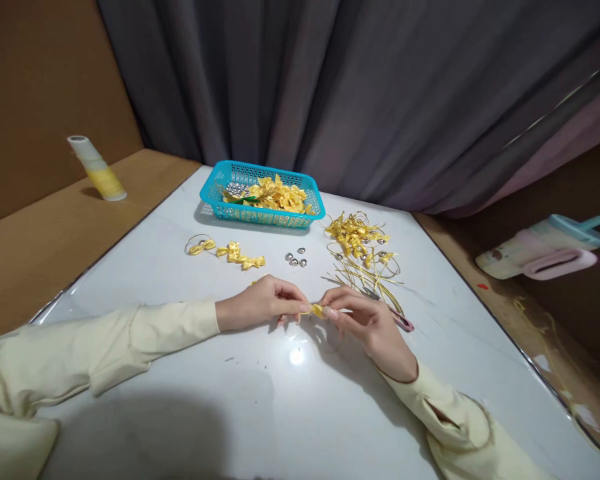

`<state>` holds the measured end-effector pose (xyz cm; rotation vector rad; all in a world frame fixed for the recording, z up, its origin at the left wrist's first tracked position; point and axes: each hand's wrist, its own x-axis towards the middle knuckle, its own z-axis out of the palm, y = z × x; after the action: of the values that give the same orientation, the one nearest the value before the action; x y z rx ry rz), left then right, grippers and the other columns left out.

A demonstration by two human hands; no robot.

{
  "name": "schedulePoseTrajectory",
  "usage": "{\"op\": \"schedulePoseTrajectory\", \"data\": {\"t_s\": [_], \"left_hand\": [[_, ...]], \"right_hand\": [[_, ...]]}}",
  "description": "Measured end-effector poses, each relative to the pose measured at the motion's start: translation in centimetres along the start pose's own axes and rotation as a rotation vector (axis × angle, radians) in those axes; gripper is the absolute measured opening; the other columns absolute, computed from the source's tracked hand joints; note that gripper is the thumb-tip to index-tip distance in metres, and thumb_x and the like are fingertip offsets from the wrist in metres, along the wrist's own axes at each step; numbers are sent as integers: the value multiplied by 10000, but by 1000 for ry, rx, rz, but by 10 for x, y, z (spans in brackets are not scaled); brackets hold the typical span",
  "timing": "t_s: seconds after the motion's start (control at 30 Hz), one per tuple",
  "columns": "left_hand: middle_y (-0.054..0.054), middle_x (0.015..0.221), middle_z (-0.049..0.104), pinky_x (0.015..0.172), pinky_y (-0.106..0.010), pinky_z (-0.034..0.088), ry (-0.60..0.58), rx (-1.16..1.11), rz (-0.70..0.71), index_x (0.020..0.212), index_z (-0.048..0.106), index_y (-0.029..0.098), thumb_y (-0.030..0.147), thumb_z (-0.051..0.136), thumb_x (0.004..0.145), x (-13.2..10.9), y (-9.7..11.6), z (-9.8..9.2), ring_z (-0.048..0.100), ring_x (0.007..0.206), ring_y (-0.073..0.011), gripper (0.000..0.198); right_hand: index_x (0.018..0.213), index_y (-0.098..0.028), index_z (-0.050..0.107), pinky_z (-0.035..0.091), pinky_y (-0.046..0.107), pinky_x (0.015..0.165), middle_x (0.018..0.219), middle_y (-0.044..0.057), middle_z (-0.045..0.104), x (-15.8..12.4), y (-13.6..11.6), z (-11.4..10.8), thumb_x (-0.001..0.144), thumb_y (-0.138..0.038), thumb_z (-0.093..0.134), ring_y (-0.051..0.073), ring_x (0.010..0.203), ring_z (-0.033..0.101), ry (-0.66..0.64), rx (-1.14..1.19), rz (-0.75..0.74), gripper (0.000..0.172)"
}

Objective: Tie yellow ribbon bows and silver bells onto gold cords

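My left hand (263, 303) and my right hand (367, 320) meet over the middle of the white table (230, 387). Both pinch one small yellow ribbon bow (317, 310) between their fingertips. Both sleeves are pale yellow. A few gold cords (375, 280) lie just behind my right hand, and a pink-handled tool (404, 323) pokes out beside it.
A turquoise basket (263, 193) at the back holds yellow bows and silver beads. Loose yellow bows (233, 252), silver beads (296, 259) and a pile of finished bows with cords (355, 235) lie in front of it. A white-yellow tube (97, 168) stands left; a pink jug (545, 250) lies right.
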<state>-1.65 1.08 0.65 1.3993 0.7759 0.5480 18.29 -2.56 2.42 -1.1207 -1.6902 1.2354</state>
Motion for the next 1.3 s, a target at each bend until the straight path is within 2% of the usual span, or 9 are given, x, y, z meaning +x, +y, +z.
{"op": "schedulePoseTrajectory", "data": {"t_s": [0.27, 0.37, 0.57, 0.7, 0.97, 1.03, 1.13, 1.2, 1.3], "left_hand": [[24, 573, 563, 406, -161, 366, 26, 66, 10, 730, 659, 111, 276, 617, 765, -1, 0, 1, 446, 433, -48, 173], [25, 571, 563, 402, -155, 365, 18, 74, -6, 727, 655, 110, 272, 622, 763, -2, 0, 2, 443, 433, -45, 169], [30, 559, 559, 420, -155, 385, -171, 48, -28, 750, 660, 112, 268, 626, 766, -3, -1, -1, 465, 436, -49, 161], [31, 547, 556, 441, -161, 396, -233, 36, -42, 749, 662, 115, 256, 631, 761, -2, 0, -3, 478, 440, -54, 145], [27, 540, 553, 449, -187, 376, -198, -58, -49, 752, 677, 111, 243, 636, 751, -3, 2, -4, 466, 445, -62, 139], [26, 534, 554, 452, -190, 373, -179, -86, -47, 742, 677, 107, 231, 639, 744, -3, 2, -4, 463, 444, -62, 130], [22, 526, 550, 447, -189, 364, -121, -107, -55, 725, 675, 99, 217, 644, 734, -2, 3, -4, 453, 441, -60, 122], [21, 522, 546, 444, -186, 357, -85, -116, -57, 716, 673, 97, 212, 644, 730, -1, 2, -3, 446, 444, -58, 119], [22, 521, 542, 441, -181, 352, -48, -148, -67, 713, 667, 98, 205, 644, 729, 0, 1, -4, 445, 445, -55, 111]], "right_hand": [[697, -154, 646, 455, 216, 438, 797, 61, 557, 1, 4, 6, 788, -373, 621, 120, 614, 518, -50, 30, 90, 238], [688, -145, 602, 445, 219, 448, 751, 49, 563, 2, 4, 3, 798, -390, 607, 107, 571, 513, -107, 69, 153, 269], [683, -146, 504, 465, 262, 560, 642, 32, 599, 6, 1, -6, 812, -408, 594, 122, 558, 570, -374, 183, 258, 306], [673, -148, 485, 451, 257, 559, 625, 22, 591, 7, 0, -7, 811, -415, 596, 122, 556, 573, -425, 210, 242, 319], [673, -165, 506, 473, 282, 635, 639, 23, 593, 5, -4, -3, 860, -387, 531, 131, 619, 576, -346, 66, 108, 291], [672, -163, 532, 478, 270, 619, 697, 42, 598, 4, -4, -4, 860, -377, 530, 137, 657, 585, -256, -24, 28, 285], [720, -159, 583, 470, 249, 581, 776, 60, 599, 0, -3, -5, 867, -326, 524, 127, 652, 578, -32, -174, -143, 230], [768, -161, 602, 453, 238, 543, 697, 41, 604, -4, -3, -6, 876, -287, 513, 112, 572, 557, 42, -251, -195, 189], [780, -165, 603, 425, 218, 489, 527, -2, 575, -10, -6, -3, 889, -258, 491, 97, 455, 520, 26, -320, -181, 182]]}}
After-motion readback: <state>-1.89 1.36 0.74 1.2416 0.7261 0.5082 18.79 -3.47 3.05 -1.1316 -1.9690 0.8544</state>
